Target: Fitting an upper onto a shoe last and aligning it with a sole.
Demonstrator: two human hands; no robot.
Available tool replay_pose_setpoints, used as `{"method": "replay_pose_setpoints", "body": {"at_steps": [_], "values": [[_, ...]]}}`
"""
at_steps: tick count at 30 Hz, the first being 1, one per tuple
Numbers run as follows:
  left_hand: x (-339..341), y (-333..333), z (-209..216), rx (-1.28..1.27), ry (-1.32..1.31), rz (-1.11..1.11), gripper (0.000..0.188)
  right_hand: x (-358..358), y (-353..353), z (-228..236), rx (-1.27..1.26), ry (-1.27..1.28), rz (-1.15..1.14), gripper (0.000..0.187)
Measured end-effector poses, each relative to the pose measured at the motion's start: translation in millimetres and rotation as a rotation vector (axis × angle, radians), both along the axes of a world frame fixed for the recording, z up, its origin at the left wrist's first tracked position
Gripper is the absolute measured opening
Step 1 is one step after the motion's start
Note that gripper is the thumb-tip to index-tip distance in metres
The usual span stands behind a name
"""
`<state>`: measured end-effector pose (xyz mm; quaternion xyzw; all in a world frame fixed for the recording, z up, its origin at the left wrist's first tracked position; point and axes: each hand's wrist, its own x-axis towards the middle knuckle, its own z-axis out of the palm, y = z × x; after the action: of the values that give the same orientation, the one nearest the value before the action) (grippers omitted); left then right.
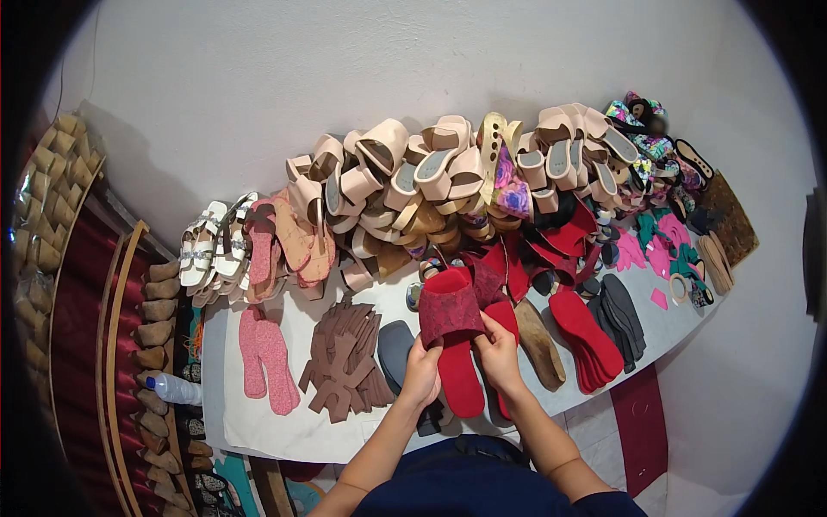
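Near the table's front edge, my left hand [420,372] and my right hand [497,351] grip a red slipper [461,383] from its two sides. Its wide upper [450,315] is dark red with a patterned surface, and the toe end points away from me. The fingers are closed round the edges, partly hidden beneath it. Just left of it lies a grey sole [395,349]. On the right, another red sole [501,320] is partly covered by my right hand. Beside that rests a brown wooden shoe last [540,349].
Stacked red soles [586,345] and dark grey soles [618,320] lie on the right. Brown cut straps [345,358] and pink soles [267,362] lie left. Pale heeled sandals [448,172] are heaped along the wall. Shelves of shoe lasts [158,332] and a plastic bottle [177,389] stand left.
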<state>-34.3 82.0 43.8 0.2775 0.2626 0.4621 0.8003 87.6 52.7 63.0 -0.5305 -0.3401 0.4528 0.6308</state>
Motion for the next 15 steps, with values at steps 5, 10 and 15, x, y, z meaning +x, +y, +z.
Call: {"method": "replay_pose_setpoints", "body": {"at_steps": [5, 10, 15], "values": [[2, 2, -2, -0.01, 0.016, 0.001, 0.034, 0, -2, 15, -0.011, 0.228, 0.034, 0.038], [5, 0, 0, 0.006, 0.071, -0.008, 0.038, -9, -2, 15, 0.092, 0.221, -0.013, 0.034], [8, -3, -8, 0.143, 0.207, 0.061, 0.032, -5, -2, 7, -0.042, 0.244, -0.068, 0.029]]}}
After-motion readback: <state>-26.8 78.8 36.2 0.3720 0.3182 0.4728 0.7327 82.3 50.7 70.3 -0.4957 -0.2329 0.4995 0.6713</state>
